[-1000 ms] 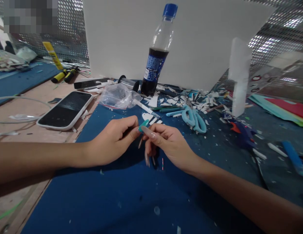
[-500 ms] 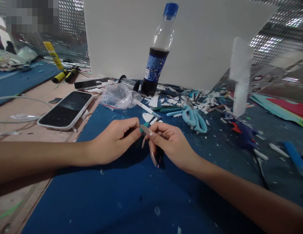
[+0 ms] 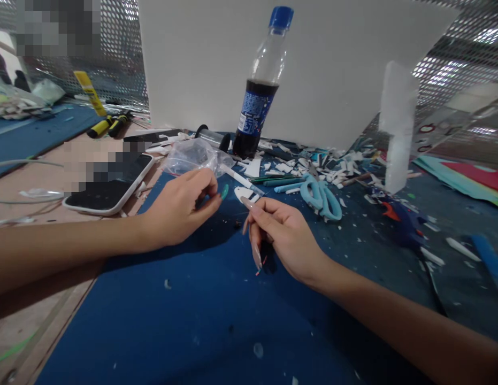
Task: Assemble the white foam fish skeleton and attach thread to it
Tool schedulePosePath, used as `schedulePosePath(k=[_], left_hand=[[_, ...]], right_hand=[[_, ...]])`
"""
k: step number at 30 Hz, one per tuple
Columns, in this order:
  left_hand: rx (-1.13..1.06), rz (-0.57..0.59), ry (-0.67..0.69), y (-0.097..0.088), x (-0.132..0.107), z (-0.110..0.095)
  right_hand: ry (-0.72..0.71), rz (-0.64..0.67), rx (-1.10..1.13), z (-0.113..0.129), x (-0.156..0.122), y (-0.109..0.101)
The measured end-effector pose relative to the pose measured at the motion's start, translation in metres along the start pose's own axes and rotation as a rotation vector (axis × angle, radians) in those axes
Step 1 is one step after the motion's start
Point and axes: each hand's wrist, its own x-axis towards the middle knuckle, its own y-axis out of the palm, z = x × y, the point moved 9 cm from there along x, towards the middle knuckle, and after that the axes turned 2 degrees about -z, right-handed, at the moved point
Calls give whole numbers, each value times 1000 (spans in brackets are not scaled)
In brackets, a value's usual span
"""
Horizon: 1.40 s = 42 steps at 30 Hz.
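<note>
My left hand point(image 3: 178, 211) rests over the blue mat point(image 3: 184, 299) with thumb and fingers pinched on a small teal piece point(image 3: 224, 191), whose tip sticks out to the right. My right hand point(image 3: 283, 235) is a short gap to the right, apart from the left. Its long-nailed fingers are curled together and point down at the mat. A thin red-and-white striped sliver point(image 3: 260, 266) shows just under those fingertips; whether they grip it is unclear. A small white cut-out point(image 3: 244, 192) lies just beyond both hands.
A cola bottle point(image 3: 254, 107) stands before a white board point(image 3: 332, 64). Light blue scissors point(image 3: 321, 195), white scraps point(image 3: 313, 163) and a dark glue gun point(image 3: 397, 216) lie at right. A phone point(image 3: 106, 187), a plastic bag point(image 3: 192, 156) and yellow-handled tools point(image 3: 108, 125) lie at left.
The hands were touching around the teal piece; they have come apart. My left hand drew back up and left with the piece, and my right hand dropped slightly.
</note>
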Motion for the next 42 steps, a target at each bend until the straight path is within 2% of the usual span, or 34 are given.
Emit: schedulePosePath(k=[5, 9, 17, 24, 29, 33, 38, 42], left_hand=[[89, 38, 157, 13, 0, -9], [95, 78, 212, 19, -1, -11], [62, 62, 123, 15, 0, -6], [23, 139, 162, 25, 0, -8], [14, 108, 129, 22, 0, -4], [35, 127, 267, 23, -3, -18], [277, 208, 467, 37, -7, -35], [401, 277, 541, 45, -10, -40]], right_hand=[[13, -18, 25, -2, 1, -2], [4, -9, 26, -1, 2, -1], [-10, -23, 39, -1, 2, -2], [-30, -19, 14, -1, 1, -2], [-17, -21, 6, -1, 1, -3], [-29, -26, -5, 0, 2, -3], [-44, -30, -8, 2, 2, -3], [-51, -31, -12, 2, 1, -3]])
